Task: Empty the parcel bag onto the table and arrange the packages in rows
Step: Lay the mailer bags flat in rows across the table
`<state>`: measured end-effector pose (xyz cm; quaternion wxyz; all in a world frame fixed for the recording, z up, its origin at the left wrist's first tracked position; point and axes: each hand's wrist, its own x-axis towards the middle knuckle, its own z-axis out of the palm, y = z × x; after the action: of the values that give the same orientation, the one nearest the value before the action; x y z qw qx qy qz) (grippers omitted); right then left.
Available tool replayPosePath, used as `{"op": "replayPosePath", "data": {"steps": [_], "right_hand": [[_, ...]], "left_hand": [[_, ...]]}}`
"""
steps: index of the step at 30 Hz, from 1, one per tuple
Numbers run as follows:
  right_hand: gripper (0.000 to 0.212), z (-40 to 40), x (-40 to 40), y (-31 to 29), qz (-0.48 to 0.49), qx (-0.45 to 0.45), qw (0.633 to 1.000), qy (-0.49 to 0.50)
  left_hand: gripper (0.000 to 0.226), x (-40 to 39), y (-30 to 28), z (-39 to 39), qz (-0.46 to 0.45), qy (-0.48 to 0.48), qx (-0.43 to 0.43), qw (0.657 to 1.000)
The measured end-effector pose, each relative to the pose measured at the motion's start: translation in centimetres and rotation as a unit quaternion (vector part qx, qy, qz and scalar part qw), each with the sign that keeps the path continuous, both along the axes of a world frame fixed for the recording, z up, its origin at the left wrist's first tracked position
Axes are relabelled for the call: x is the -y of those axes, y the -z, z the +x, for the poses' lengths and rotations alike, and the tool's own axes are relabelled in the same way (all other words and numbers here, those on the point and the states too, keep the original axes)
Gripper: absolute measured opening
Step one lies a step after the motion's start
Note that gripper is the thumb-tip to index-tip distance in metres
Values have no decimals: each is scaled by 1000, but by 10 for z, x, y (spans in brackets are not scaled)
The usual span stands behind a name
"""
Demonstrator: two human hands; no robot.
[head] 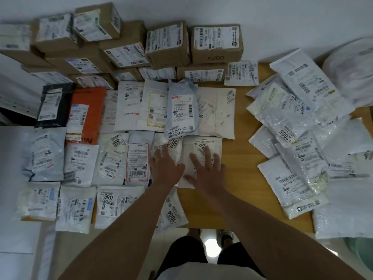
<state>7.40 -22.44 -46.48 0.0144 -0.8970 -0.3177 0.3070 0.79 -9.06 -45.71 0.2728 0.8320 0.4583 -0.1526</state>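
flat packages (113, 158) lie in rows across the table's (242, 178) left and middle, stacked boxes (167, 45) behind them. a loose heap of packages (298, 126) lies at the right, the bag (353, 71) behind it.

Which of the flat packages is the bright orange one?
The orange package lies in the back row of flat mailers, second from the left, beside a black package. The others are white, grey or pale blue.

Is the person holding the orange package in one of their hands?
No. The orange package lies untouched in the far row, while both the left hand and right hand press flat on white packages.
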Motion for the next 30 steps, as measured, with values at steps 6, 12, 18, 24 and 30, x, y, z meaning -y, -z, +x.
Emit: {"op": "replayPosePath", "data": {"steps": [6, 12, 18, 24, 30], "right_hand": [[78, -14, -15, 4, 27, 22, 999, 15], [73, -18, -10, 5, 76, 25, 996, 41], [65, 2, 44, -12, 101, 103, 989, 41], [62, 33, 146, -24, -45, 121, 960, 249], [54, 17, 176, -20, 18, 60, 998, 32]], "left_hand": [[88, -3, -5, -5, -17, 16, -1, 1000], [66, -2, -5, -6, -15, 20, -4, 1000], [67, 13, -21, 4, 46, -3, 1, 999], [50, 90, -40, 48, 51, 127, 92, 986], [42, 172, -28, 63, -38, 276, 99, 955]]}}
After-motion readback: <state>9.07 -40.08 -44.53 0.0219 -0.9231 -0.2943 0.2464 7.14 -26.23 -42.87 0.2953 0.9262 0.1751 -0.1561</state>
